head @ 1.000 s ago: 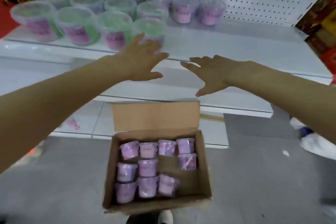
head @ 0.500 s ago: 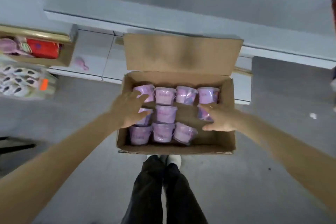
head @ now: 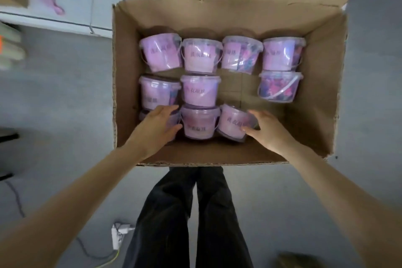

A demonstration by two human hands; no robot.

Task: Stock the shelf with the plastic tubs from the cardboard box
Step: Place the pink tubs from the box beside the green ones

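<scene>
Open cardboard box [head: 315,93] sits on grey floor [head: 54,104], far flap up. Ten plastic tubs [head: 199,55] inside w/ pink-purple contents: 4 across the back, 2 at mid-left + 1 at mid-right, 3 along the front. L hand [head: 155,128] lies over the front-left tub [head: 174,119], fingers curved round its top, thumb next to the middle front one. R hand [head: 265,130] grips the tilted tub [head: 233,123] at front, thumb on its near side, fingers over the rim. Bare box bottom shows between the mid-row tubs. Dark trousers [head: 189,213] just below the box; white plug [head: 116,235] w/ cable on floor, lower left.
</scene>
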